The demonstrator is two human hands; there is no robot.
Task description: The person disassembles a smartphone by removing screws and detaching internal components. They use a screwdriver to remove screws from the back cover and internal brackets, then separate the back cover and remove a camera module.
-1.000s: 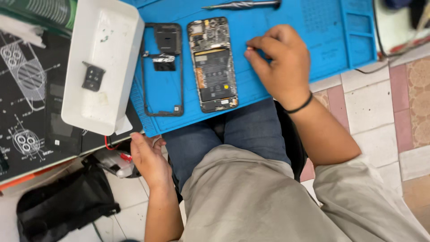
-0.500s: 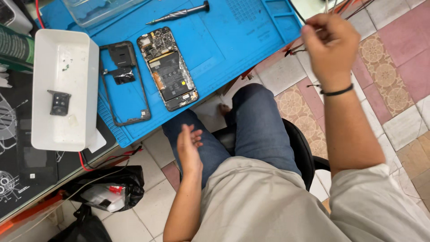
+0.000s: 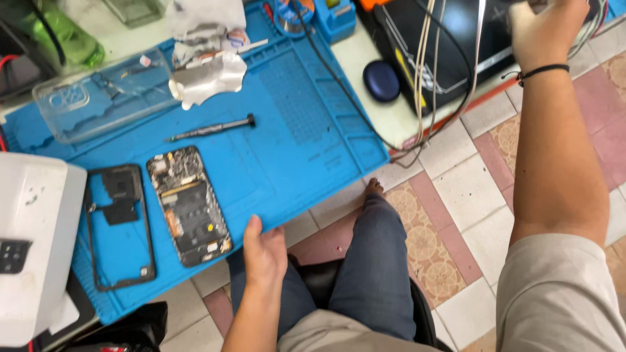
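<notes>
Blue mat [image 3: 287,130], left hand [image 3: 264,251] at edge, right hand [image 3: 544,29] partly cropped

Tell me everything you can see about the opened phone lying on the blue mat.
The opened rectangular phone body lies flat on the blue silicone work mat, back cover off, its long axis tilted slightly. Its top shows a metallic circuit board and shields, below it a dark battery area with orange-brown flex strips at the edges. A separate black plastic phone frame lies just beside it, apart. The left hand rests on the mat's near edge close by, not touching the phone. A slim dark screwdriver lies beyond it.
</notes>
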